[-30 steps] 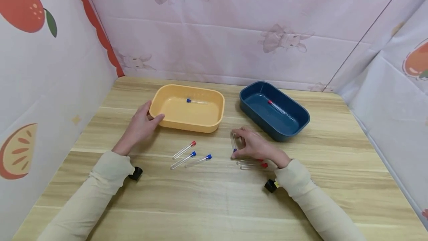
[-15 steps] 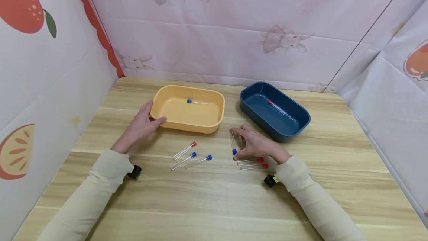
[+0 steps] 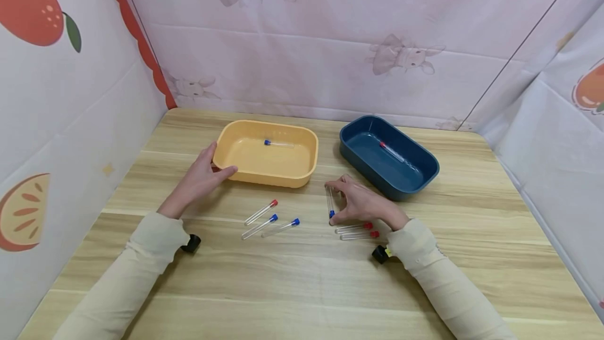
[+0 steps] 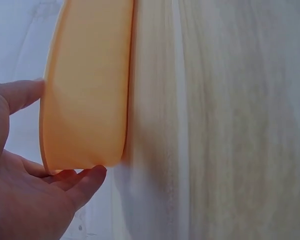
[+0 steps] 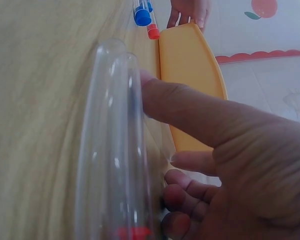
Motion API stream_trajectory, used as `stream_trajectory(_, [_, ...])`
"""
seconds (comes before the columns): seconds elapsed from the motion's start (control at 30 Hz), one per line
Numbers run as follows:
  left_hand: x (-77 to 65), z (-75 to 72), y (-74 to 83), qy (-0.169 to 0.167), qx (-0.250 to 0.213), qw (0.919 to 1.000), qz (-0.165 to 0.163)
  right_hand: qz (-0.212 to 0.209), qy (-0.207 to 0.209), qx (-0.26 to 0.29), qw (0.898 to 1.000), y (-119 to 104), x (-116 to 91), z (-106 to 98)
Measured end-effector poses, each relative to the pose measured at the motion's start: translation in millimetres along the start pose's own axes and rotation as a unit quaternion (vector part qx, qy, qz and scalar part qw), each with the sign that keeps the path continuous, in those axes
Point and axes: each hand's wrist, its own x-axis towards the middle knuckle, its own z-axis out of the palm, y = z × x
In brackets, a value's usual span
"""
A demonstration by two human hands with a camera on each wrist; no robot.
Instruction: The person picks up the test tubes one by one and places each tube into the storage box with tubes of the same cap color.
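My left hand [image 3: 202, 174] grips the left end of the yellow bin [image 3: 309, 168], thumb over the near rim, fingers at the end wall. In the left wrist view, the fingertips [image 4: 97, 175] touch the bin's outside. In front of the dark blue bin, my right hand [image 3: 360, 202] pinches a blue-capped test tube [image 3: 330, 201] lengthwise. Its thumb is at the cap and its index finger at the far end. Just below that hand lie two red-capped test tubes [image 3: 354, 229], which loom large in the right wrist view.
A red-capped tube [image 3: 259, 213] and two blue-capped tubes [image 3: 281, 227] lie before the yellow bin, which holds one blue-capped tube [image 3: 278, 144]. Inside the dark blue bin [image 3: 365, 169] lies one red-capped tube [image 3: 392, 152]. Printed cloth [image 3: 302, 67] hangs behind the table.
My right hand has shifted slightly; its thumb has moved a little right, and more of the blue cap and the nearby red caps shows. The left hand keeps its grip on the bin.
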Motion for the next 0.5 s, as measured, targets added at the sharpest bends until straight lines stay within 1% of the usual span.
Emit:
stream_trajectory(0.3, [-4.6,2.4,2.5,0.012,-0.026,0.9995,0.014,-0.012,0.014,0.005,1.000,1.9,-0.5,1.1])
stream_trajectory(0.5, [-7.3,4.8,5.6,0.016,-0.036,0.9989,0.026,-0.009,0.024,0.016,1.000,1.1,-1.7,2.3])
